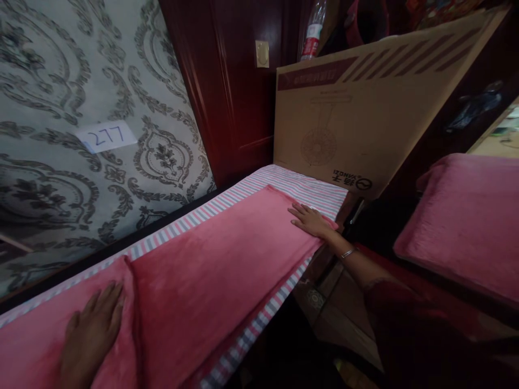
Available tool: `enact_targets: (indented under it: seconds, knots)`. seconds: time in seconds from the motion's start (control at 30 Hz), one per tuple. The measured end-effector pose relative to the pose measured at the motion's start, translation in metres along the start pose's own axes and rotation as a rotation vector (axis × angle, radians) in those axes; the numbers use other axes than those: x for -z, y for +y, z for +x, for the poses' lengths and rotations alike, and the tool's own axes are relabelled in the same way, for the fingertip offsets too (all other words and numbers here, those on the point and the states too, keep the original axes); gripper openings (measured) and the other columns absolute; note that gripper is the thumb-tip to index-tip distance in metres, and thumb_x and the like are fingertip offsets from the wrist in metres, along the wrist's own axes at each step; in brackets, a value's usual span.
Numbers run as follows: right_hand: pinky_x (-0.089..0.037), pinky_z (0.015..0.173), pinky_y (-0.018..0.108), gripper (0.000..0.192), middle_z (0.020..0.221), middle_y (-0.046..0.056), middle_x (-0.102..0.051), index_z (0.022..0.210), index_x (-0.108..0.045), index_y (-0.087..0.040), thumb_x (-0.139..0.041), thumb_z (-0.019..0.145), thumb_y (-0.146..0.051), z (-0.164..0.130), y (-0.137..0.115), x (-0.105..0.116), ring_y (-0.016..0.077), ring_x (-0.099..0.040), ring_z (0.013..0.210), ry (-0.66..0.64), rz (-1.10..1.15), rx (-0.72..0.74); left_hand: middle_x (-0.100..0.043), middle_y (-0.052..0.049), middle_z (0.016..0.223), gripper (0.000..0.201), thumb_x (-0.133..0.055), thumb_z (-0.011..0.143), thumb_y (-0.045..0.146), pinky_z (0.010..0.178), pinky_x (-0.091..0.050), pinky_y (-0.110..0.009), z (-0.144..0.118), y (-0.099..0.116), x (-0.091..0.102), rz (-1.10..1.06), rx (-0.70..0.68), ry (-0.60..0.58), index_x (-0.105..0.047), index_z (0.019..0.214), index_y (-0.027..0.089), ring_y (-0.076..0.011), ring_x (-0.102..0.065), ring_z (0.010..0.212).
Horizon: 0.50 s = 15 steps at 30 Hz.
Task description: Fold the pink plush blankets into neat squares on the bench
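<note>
Head view: left hand (91, 337) lies flat, fingers spread, palm down on the pink blanket (211, 270) at about 7 o'clock in frame, just beside a raised fold; right hand (310, 220), also flat and open, presses the blanket's far corner at about 2 o'clock from centre, hands well apart. Blanket lies spread over a striped sheet (300, 186), whose edge shows along the wallpapered wall (60, 70) and at the near side. Cardboard box (357, 124) stands at 12 o'clock beyond the sheet, seemingly touching it; lighting is dim.
</note>
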State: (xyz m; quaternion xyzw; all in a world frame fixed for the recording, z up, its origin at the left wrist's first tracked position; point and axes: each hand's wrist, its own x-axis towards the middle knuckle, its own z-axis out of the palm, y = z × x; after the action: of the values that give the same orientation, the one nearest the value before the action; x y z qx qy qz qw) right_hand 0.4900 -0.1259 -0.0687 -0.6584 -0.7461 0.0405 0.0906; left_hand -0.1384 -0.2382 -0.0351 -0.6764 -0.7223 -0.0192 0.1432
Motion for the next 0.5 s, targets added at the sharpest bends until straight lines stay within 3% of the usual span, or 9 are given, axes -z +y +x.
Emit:
enact_targets:
  seconds: [0.1,0.17,0.27,0.33,0.43,0.5]
  knots:
    - [-0.021,0.122,0.058,0.062,0.167,0.003,-0.027,0.155,-0.043,-0.029,-0.043,0.098,-0.055,0.002,0.004,0.001,0.0342,-0.023,0.153,0.040,0.132,-0.001,-0.046,-0.012,0.157,0.066,-0.013,0.097,0.027,0.118,-0.029,-0.056,0.001,0.007,0.008,-0.013,0.016,-0.034,-0.048,0.151,0.012,-0.0296,-0.034,0.150]
    - [-0.026,0.122,0.053,0.058,0.160,0.005,-0.041,0.146,-0.055,-0.025,-0.048,0.096,-0.052,0.004,0.008,0.005,0.0322,-0.034,0.149,0.100,0.287,-0.012,-0.046,-0.013,0.157,0.065,-0.013,0.098,0.027,0.117,-0.030,-0.057,0.001,0.011,0.013,-0.018,0.016,-0.039,-0.047,0.151,0.010,-0.0306,-0.034,0.150]
    - [-0.039,0.116,0.048,0.054,0.145,0.011,-0.059,0.138,-0.063,-0.019,-0.035,0.100,-0.044,0.006,0.014,0.016,0.0284,-0.053,0.135,0.224,0.429,-0.053,-0.044,-0.012,0.158,0.062,-0.014,0.100,0.026,0.116,-0.032,-0.057,0.002,0.016,0.018,-0.021,0.042,-0.031,-0.048,0.150,0.012,-0.0304,-0.036,0.149]
    - [-0.043,0.111,0.052,0.059,0.139,0.015,-0.063,0.140,-0.061,-0.014,-0.022,0.102,-0.039,0.006,0.013,0.023,0.0306,-0.058,0.130,0.310,0.425,-0.090,-0.043,-0.012,0.158,0.062,-0.012,0.102,0.025,0.115,-0.033,-0.058,0.002,0.017,0.019,-0.021,0.055,-0.036,-0.051,0.148,0.012,-0.0311,-0.037,0.148]
    - [-0.041,0.112,0.056,0.056,0.136,0.016,-0.065,0.140,-0.060,-0.013,-0.025,0.101,-0.035,0.004,-0.014,0.026,0.0322,-0.057,0.130,0.404,0.408,-0.070,-0.044,-0.013,0.158,0.059,-0.016,0.102,0.026,0.115,-0.034,-0.058,0.003,0.018,0.019,-0.036,0.063,-0.026,-0.052,0.147,0.012,-0.0314,-0.038,0.147]
    - [-0.039,0.115,0.052,0.048,0.137,0.013,-0.065,0.135,-0.064,-0.018,-0.037,0.100,-0.035,-0.001,-0.051,0.019,0.0292,-0.055,0.133,0.406,0.399,0.018,-0.043,-0.012,0.158,0.058,-0.018,0.102,0.028,0.115,-0.034,-0.057,0.003,0.018,0.018,-0.050,0.072,-0.017,-0.050,0.149,0.014,-0.0311,-0.038,0.147]
